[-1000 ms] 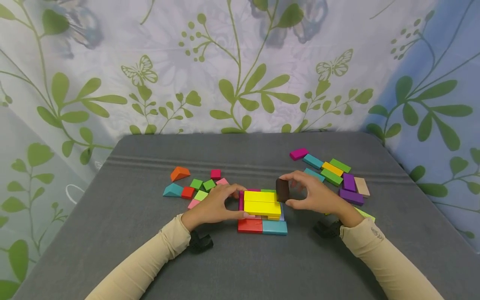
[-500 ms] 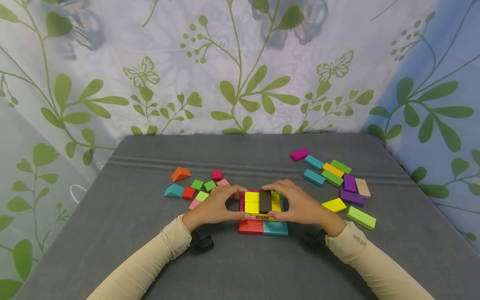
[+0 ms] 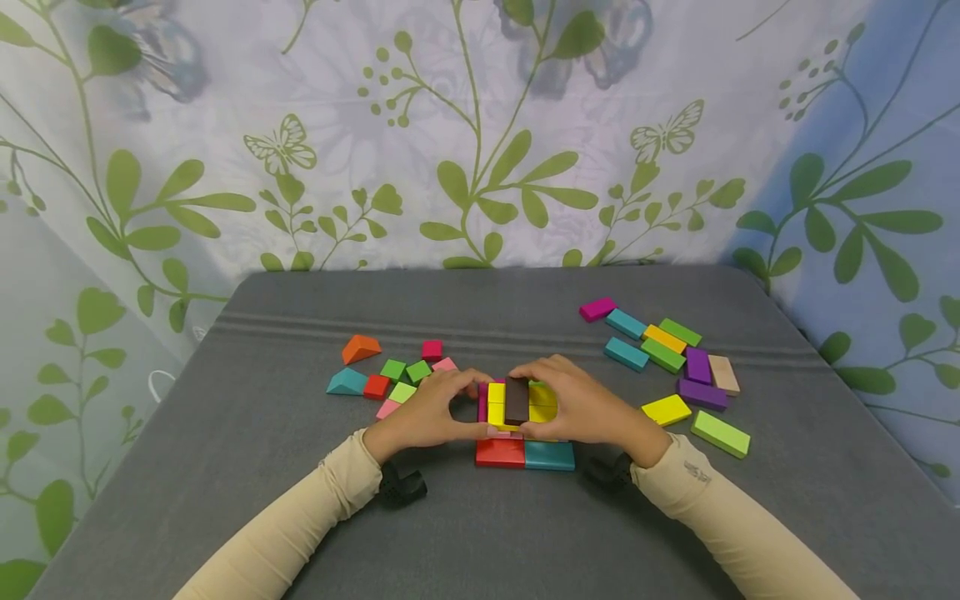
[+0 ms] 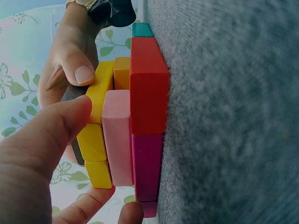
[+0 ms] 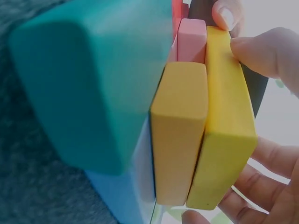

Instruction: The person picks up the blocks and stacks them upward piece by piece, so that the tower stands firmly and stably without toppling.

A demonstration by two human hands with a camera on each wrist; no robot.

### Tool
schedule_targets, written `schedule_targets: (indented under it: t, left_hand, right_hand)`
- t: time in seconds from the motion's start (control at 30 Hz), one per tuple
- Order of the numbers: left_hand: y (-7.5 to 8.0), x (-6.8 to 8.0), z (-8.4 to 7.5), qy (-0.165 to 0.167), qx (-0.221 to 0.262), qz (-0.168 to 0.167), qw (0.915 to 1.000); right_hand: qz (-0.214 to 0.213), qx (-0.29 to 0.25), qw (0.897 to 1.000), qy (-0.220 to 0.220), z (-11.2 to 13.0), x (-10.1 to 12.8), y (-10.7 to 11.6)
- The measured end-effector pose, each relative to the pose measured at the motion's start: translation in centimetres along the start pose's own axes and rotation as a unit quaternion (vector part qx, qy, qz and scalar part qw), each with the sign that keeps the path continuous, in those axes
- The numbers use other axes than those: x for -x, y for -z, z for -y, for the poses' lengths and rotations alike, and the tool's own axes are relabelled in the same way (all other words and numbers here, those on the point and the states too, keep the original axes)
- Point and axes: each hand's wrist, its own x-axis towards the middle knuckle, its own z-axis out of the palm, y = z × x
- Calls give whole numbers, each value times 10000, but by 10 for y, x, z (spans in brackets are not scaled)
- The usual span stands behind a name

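A low layered stack of blocks stands at mid-table, topped by two yellow blocks (image 3: 496, 404) side by side. My right hand (image 3: 588, 407) pinches a dark brown block (image 3: 517, 402), lying crosswise on the yellow ones near their middle. Thumb in front and fingers behind, my left hand (image 3: 427, 408) holds the yellow blocks' left end. The left wrist view shows a pink block (image 4: 117, 140) under them, then a red block (image 4: 148, 84) and a magenta block (image 4: 147, 163) lowest. In the right wrist view an amber block (image 5: 180, 135) lies between the yellow layer and a teal block (image 5: 98, 93).
Left of the stack lie small cubes, including a green cube (image 3: 393, 370), an orange piece (image 3: 361, 348) and a teal wedge (image 3: 347, 382). Flat blocks are scattered at right: a purple block (image 3: 702, 394), a lime block (image 3: 721, 433), a yellow block (image 3: 666, 410) and several others.
My right hand has brought the dark brown block from beside the stack's right end onto the yellow blocks, then slid it left toward their middle. The left hand keeps its place.
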Motion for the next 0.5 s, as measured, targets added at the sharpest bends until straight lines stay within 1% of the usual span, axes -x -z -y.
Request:
schedule_targets:
  t: [0.13, 0.27, 0.4, 0.5]
  left_hand:
    - [-1, 0, 1, 8, -45, -17, 10000]
    - [0, -1, 1, 3, -22, -13, 10000]
    - [0, -1, 1, 84, -8, 23, 10000]
    - [0, -1, 0, 188, 9, 63, 9998]
  right_hand:
    - [-9, 126, 9999, 14, 3, -3, 0]
    - [23, 91, 9999, 37, 3, -3, 0]
    - [227, -326, 9992, 79, -3, -1, 9]
    - [357, -729, 9967, 67, -14, 2, 24]
